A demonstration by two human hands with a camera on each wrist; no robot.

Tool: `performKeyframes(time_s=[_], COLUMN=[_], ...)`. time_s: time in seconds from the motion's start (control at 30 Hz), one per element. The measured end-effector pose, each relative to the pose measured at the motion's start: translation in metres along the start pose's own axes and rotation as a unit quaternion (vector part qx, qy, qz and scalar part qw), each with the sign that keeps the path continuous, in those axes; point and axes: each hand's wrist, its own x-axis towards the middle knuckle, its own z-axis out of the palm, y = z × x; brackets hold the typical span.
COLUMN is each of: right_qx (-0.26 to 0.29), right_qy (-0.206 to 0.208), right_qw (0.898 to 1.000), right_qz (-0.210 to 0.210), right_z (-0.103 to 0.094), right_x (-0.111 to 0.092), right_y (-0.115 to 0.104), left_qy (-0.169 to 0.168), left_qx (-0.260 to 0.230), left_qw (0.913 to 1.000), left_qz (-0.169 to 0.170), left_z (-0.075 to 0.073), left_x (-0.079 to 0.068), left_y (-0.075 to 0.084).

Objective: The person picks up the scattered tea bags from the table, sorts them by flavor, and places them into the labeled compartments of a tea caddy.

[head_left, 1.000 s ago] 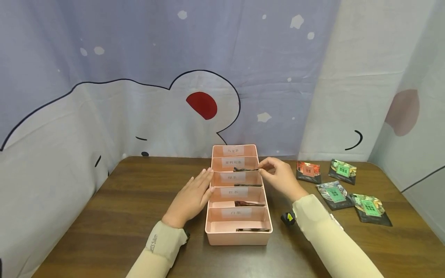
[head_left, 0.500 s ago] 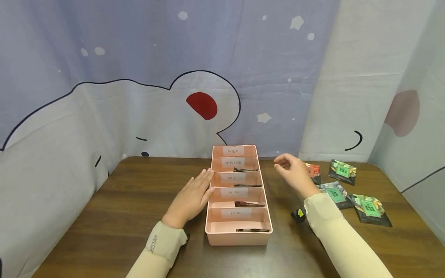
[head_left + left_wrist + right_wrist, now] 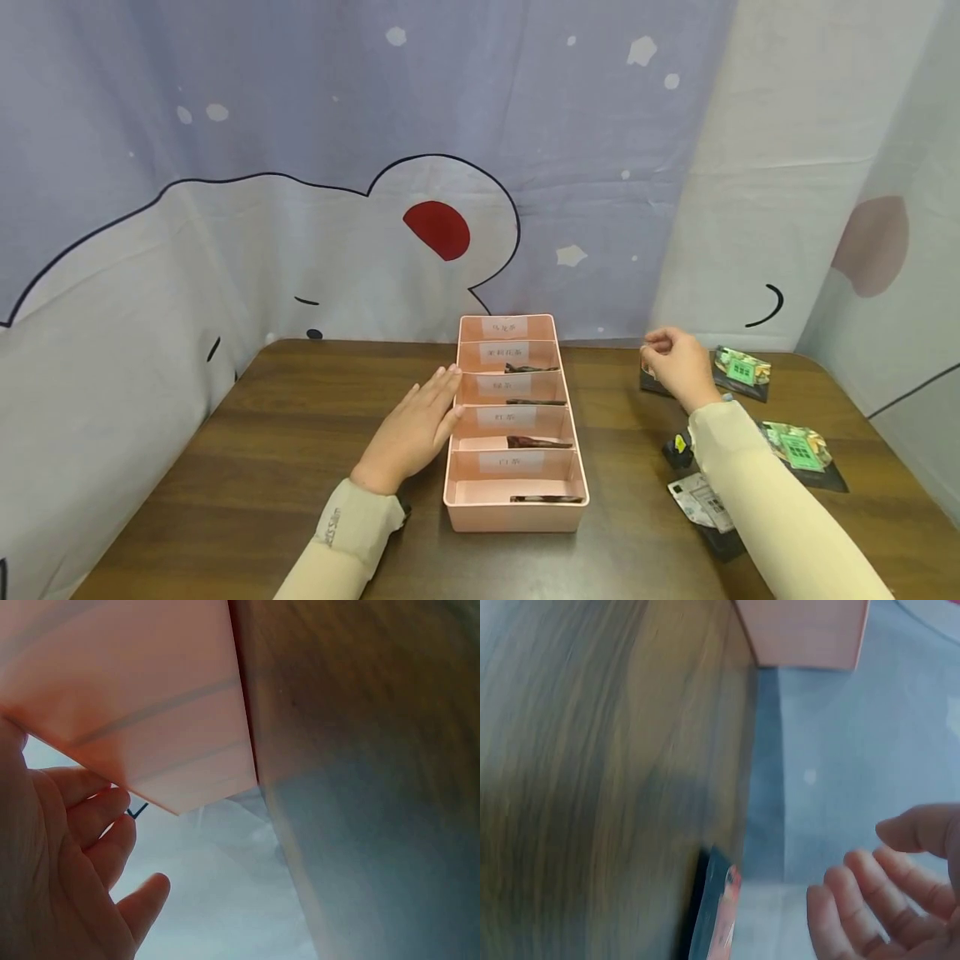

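My left hand [image 3: 411, 429] lies with extended fingers along the left rim of a long pink divided box [image 3: 516, 518]; in the left wrist view its fingertips touch the box's edge. Dark flat sachets stand on edge in several compartments, such as one sachet [image 3: 538, 443] in the second from the front. My right hand [image 3: 681, 365] hovers at the back right over a red-labelled sachet [image 3: 652, 383], partly covering it. In the right wrist view, that sachet [image 3: 721, 915] lies below the bent fingers, which hold nothing; thumb and fingers are apart.
Further sachets lie on the wooden table [image 3: 300, 467]: a green one [image 3: 742, 370] at the back, another green one [image 3: 801, 452] at the right, and a whitish one [image 3: 705, 504] partly under the right sleeve. Paper labels mark the box's compartments. A patterned curtain [image 3: 337, 250] hangs behind.
My right hand has left the sachet in the box's second compartment from the back and moved right, over the red-labelled sachet. The whitish sachet has come into view. My left hand has stayed put.
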Motion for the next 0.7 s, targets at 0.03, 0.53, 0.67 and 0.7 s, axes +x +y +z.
performKeyframes(time_s=[0.03, 0.53, 0.67, 0.7], right_qx=[-0.003, -0.081, -0.096, -0.098], right_qy=[0.0, -0.032, -0.069, -0.078], right_qw=[1.0, 0.993, 0.987, 0.985], right_qz=[0.012, 0.08, 0.111, 0.12], right_z=[-0.002, -0.023, -0.022, -0.022], right_x=[0.0, 0.018, 0.02, 0.02], right_y=[0.002, 0.05, 0.053, 0.053], left_qy=[-0.001, -0.009, -0.012, -0.012], left_qx=[0.0, 0.0, 0.001, 0.002], left_qw=[1.0, 0.9999, 0.9999, 0.9999], left_qz=[-0.001, -0.007, -0.007, -0.007], left_z=[0.0, 0.0, -0.001, -0.001], left_x=[0.0, -0.001, -0.001, -0.002], left_y=[0.0, 0.0, 0.0, 0.0])
